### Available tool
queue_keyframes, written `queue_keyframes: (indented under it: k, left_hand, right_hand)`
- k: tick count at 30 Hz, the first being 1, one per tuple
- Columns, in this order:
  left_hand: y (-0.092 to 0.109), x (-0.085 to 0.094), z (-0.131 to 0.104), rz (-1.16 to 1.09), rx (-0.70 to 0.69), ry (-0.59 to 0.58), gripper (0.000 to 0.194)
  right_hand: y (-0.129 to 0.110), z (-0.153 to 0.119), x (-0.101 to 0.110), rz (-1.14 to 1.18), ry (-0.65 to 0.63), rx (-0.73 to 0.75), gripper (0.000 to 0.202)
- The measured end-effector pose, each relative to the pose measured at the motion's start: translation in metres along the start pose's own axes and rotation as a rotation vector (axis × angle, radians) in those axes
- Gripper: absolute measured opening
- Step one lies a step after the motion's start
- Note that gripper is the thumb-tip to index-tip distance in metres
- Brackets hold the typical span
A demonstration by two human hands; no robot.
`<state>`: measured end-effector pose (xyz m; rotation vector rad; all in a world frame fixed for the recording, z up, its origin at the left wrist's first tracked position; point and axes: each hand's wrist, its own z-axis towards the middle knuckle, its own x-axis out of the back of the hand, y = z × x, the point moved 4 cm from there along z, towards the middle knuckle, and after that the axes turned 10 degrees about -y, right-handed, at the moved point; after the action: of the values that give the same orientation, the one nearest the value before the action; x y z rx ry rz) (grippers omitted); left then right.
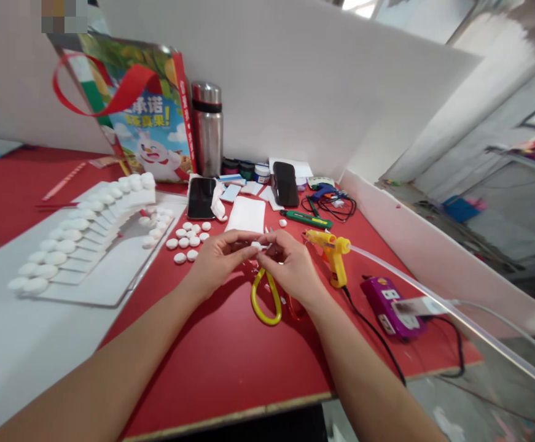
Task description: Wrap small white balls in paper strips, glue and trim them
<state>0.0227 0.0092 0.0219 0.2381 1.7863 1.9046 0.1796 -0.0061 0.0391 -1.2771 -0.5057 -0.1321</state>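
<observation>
My left hand and my right hand meet over the red table, fingers closed in pinches. Between the fingertips is a small white piece; its exact kind is too small to make out. Just below lie scissors with a yellow handle loop, partly covered by my right hand. To the left of my left hand, several round white discs are spread on the red surface. White scraps lie near the scissors.
Farther left, a white board bears a curved stepped white structure topped with discs. A yellow glue gun with a long clear stick and a purple power strip sit right. Behind stand a steel flask, a gift bag and phones.
</observation>
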Motion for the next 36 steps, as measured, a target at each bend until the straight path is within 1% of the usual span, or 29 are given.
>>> queue_keyframes:
  k: [2,4,5,7,9,10,12,15,17,20,23,25,26,29,32,34,36]
  left_hand:
    - [-0.003,0.001,0.000,-0.054,0.023,0.021,0.030]
    - [-0.006,0.004,0.001,-0.156,0.045,0.063,0.030]
    - [-0.007,0.006,0.001,-0.222,0.058,0.076,0.030]
    - [-0.009,0.008,0.002,-0.358,0.083,0.080,0.030]
    - [-0.010,0.008,0.003,-0.465,0.106,0.084,0.028]
    - [-0.011,0.008,0.003,-0.503,0.115,0.089,0.027]
    - [-0.011,0.008,0.004,-0.548,0.133,0.090,0.029]
    - [-0.011,0.007,0.003,-0.568,0.148,0.059,0.033]
    - [-0.011,0.007,0.003,-0.587,0.141,0.038,0.031]
    - [-0.008,0.008,0.002,-0.613,0.135,0.011,0.028]
    - [-0.005,0.009,0.001,-0.641,0.139,0.016,0.024]
    - [-0.004,0.010,0.002,-0.686,0.148,0.044,0.019]
    - [-0.005,0.010,0.002,-0.713,0.156,0.061,0.018]
    - [-0.006,0.010,0.002,-0.773,0.180,0.089,0.020]
    - [-0.005,0.009,0.002,-0.784,0.199,0.089,0.023]
    - [-0.004,0.008,0.001,-0.772,0.214,0.091,0.021]
    - [-0.003,0.006,0.000,-0.754,0.235,0.093,0.015]
  right_hand:
    - [-0.003,-0.001,0.001,-0.044,-0.003,-0.008,0.020]
    - [-0.007,-0.006,0.005,-0.119,0.031,-0.058,0.024]
    - [-0.010,-0.010,0.007,-0.210,0.055,-0.105,0.025]
    - [-0.016,-0.023,0.008,-0.533,0.094,-0.250,0.023]
    - [-0.021,-0.038,0.004,-0.858,0.035,-0.402,0.032]
    - [-0.023,-0.045,0.001,-0.963,-0.016,-0.453,0.037]
    - [-0.027,-0.055,-0.006,-1.086,-0.087,-0.497,0.039]
    - [-0.030,-0.058,-0.010,-1.130,-0.165,-0.562,0.041]
    - [-0.030,-0.053,-0.008,-1.117,-0.206,-0.630,0.042]
    - [-0.027,-0.044,0.000,-1.072,-0.240,-0.711,0.037]
    - [-0.019,-0.043,0.011,-1.019,-0.240,-0.736,0.034]
    - [-0.012,-0.048,0.020,-0.945,-0.217,-0.697,0.029]
    - [-0.008,-0.051,0.024,-0.868,-0.190,-0.650,0.028]
    - [0.001,-0.062,0.033,-0.487,-0.107,-0.482,0.030]
    - [0.001,-0.070,0.039,-0.165,-0.011,-0.403,0.041]
    - [-0.005,-0.072,0.039,-0.070,0.005,-0.376,0.049]
    - [-0.013,-0.072,0.038,-0.108,-0.013,-0.351,0.052]
